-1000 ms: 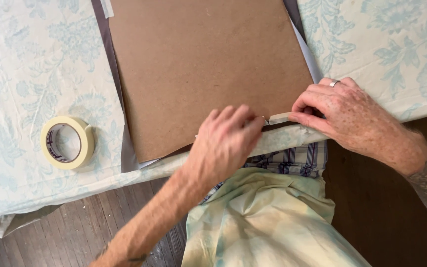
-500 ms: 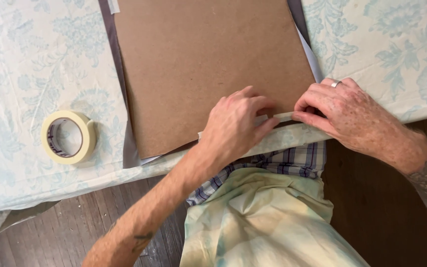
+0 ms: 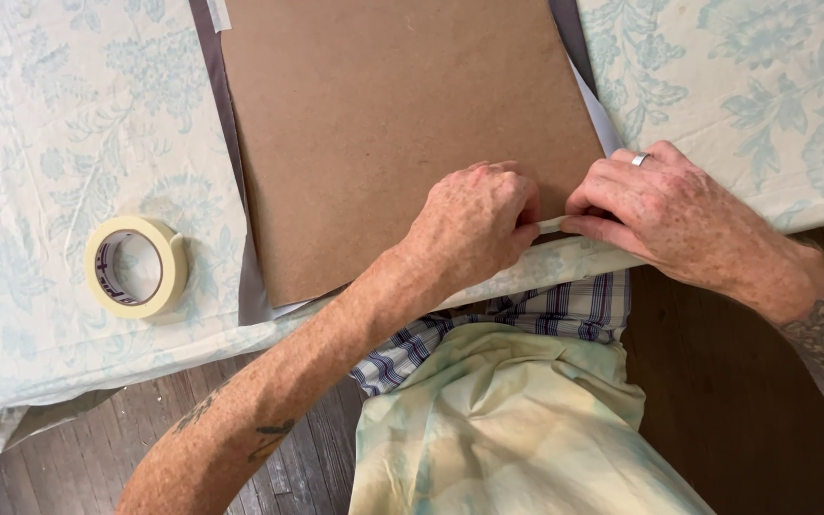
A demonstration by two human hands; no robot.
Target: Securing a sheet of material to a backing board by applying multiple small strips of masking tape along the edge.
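Sliding right along the near edge of the brown board [image 3: 402, 133], my left hand [image 3: 474, 224] now sits almost against my right hand [image 3: 665, 215], where a second ago it was well short of it. Both hands press on a pale strip of tape [image 3: 550, 226] at that edge. My left fingers are curled together over it, and my right fingers are pinched on its end, so I judge the strip is being smoothed down toward the corner. The board lies flat on a grey sheet [image 3: 240, 229] on the floral tablecloth [image 3: 59, 133], with its near edge close to the table's lip. Open cloth lies to the right, and on the left the tape roll [image 3: 135, 265] sits well apart.
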